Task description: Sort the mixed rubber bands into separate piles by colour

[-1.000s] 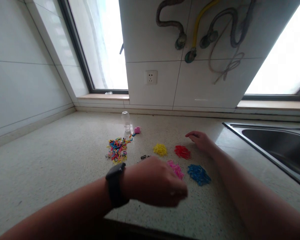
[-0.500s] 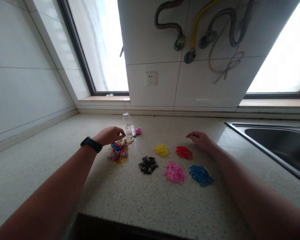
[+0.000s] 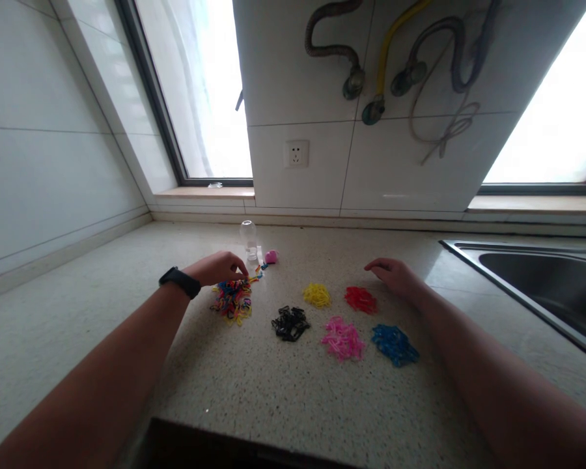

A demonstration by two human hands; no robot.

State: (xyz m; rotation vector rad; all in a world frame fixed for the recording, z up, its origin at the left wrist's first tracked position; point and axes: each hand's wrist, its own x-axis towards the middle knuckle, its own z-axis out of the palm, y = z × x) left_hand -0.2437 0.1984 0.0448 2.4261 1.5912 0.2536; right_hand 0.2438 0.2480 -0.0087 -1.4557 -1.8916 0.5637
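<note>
Change: left hand (image 3: 227,266) goes from above loose bright-pink elastic-band heap (image 3: 342,339) to 12 o'clock of mixed multicoloured elastic-band heap (image 3: 232,303), fingertips nearly pinched; can't tell if a band is held. Right hand (image 3: 389,273), half open, palm hidden, stays at 1 o'clock of red elastic-band heap (image 3: 361,299). Single-colour heaps: five, incl. yellow (image 3: 317,295), black (image 3: 290,324), blue (image 3: 395,345). One clear plastic bottle (image 3: 249,240), 12 o'clock of mixed heap, contents unclear. One steel sink (image 3: 557,286), 3 o'clock.
</note>
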